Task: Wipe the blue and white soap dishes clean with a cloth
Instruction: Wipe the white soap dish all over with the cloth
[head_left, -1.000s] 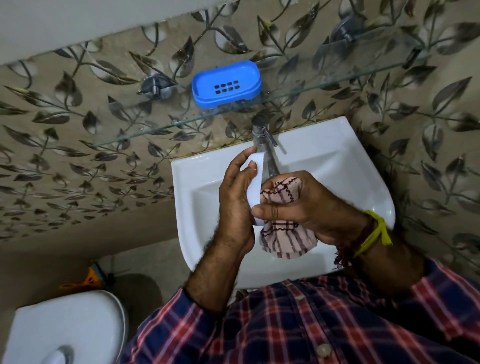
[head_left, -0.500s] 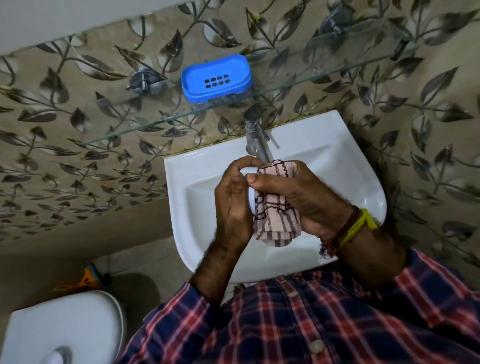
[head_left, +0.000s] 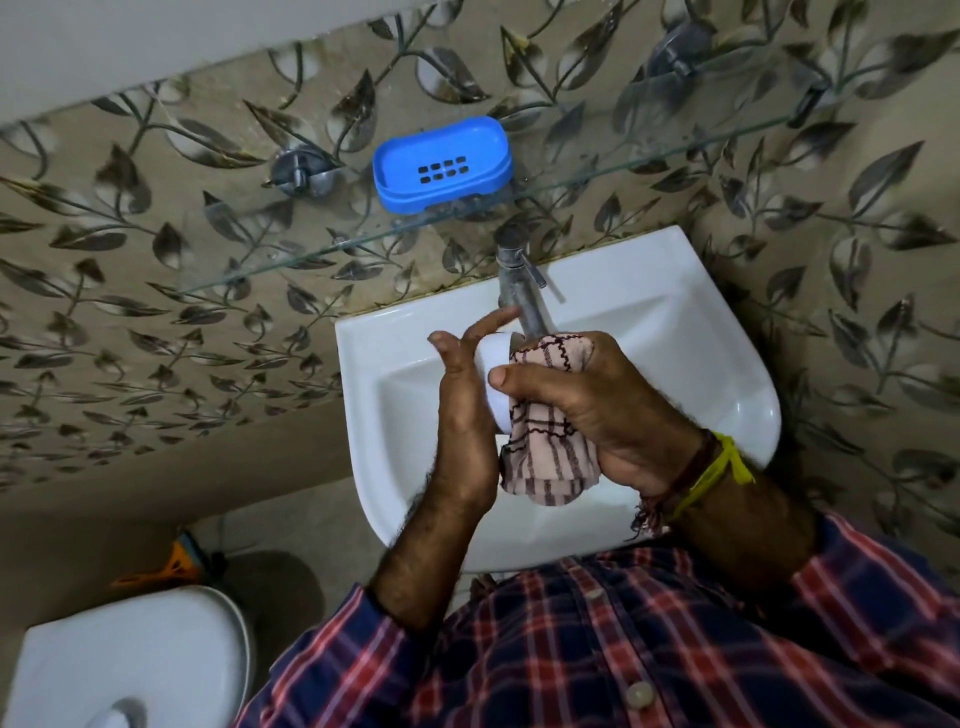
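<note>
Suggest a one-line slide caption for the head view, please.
Over the sink, the left hand holds the white soap dish while the right hand wipes it with a cloth.

Most of the white soap dish (head_left: 493, 358) is hidden between the hands and the cloth (head_left: 545, 457); the toilet (head_left: 130, 660) is cut off by the lower left edge
</note>
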